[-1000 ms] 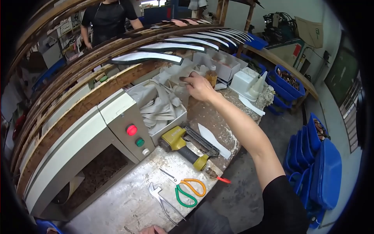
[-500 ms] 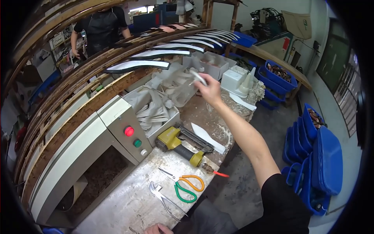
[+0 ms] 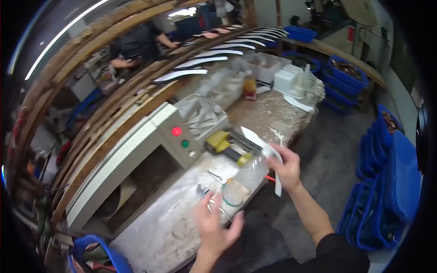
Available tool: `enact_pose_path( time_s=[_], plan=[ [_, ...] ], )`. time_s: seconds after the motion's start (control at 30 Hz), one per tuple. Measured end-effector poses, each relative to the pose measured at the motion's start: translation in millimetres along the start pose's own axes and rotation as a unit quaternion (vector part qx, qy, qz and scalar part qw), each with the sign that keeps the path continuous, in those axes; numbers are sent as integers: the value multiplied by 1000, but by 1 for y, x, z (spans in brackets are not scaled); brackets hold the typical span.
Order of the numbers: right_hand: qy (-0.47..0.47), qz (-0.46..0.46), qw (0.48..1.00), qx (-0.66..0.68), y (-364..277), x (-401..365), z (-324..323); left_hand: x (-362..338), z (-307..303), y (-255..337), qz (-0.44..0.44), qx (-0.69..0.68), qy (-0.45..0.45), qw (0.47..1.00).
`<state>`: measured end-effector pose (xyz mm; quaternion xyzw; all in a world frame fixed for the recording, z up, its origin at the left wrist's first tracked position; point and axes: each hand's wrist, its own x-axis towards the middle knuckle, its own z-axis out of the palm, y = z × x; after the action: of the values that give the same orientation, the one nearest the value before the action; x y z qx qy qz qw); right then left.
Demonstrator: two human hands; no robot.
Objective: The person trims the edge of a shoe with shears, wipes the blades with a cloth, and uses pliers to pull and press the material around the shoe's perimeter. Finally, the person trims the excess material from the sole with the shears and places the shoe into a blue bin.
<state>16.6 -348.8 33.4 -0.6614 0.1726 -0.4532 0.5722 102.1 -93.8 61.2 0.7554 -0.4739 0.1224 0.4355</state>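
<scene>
- The right hand [image 3: 286,167] is closed around a white strip [image 3: 277,188] and holds it up off the counter [image 3: 168,232], at the counter's front edge, right of centre in the frame. So I judge the picking-up done.
- A clear bag [image 3: 248,172] hangs blurred just left of that hand. I cannot tell whether the same fingers pinch it too.
- The left hand [image 3: 214,226] is low in the middle of the frame, fingers spread and gripping nothing. It reaches up under the bag and is at most touching it, so I would say a two-handed hold is not yet made.
- Whether the strip is inside the bag or beside it is too blurred to tell, so that part looks unfinished.
- On the counter behind lie a yellow nail gun [image 3: 225,143] and pliers [image 3: 202,191].
- Another person [image 3: 136,45] works at the upper left.
- Blue bins [image 3: 391,182] stand along the right.
</scene>
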Motion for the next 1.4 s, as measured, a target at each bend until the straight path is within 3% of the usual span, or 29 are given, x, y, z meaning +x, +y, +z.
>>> enact_pose_path(
  time_s=[0.13, 0.27, 0.37, 0.43, 0.6, 0.93, 1.4],
  plan=[
    [-52, -56, 997, 8, -29, -51, -1, 25, 37, 27, 44, 17, -43, 998],
    [-44, -2, 999, -3, -35, -89, -27, -7, 67, 38, -61, -114, -111, 985],
    [-10, 124, 988, 93, -20, -121, -48, -21, 82, 44, -19, -98, -115, 988],
    [13, 199, 959, 202, -3, -136, -57, -18, 86, 52, 41, 31, -163, 985],
    [84, 235, 939, 237, 8, -162, -63, -8, 95, 67, 112, 136, -262, 949],
    [118, 330, 896, 273, 19, -169, -88, 6, 124, 82, 226, 209, -300, 903],
    [142, 336, 884, 293, 32, -175, -87, 8, 132, 87, 224, 224, -325, 891]
  ],
)
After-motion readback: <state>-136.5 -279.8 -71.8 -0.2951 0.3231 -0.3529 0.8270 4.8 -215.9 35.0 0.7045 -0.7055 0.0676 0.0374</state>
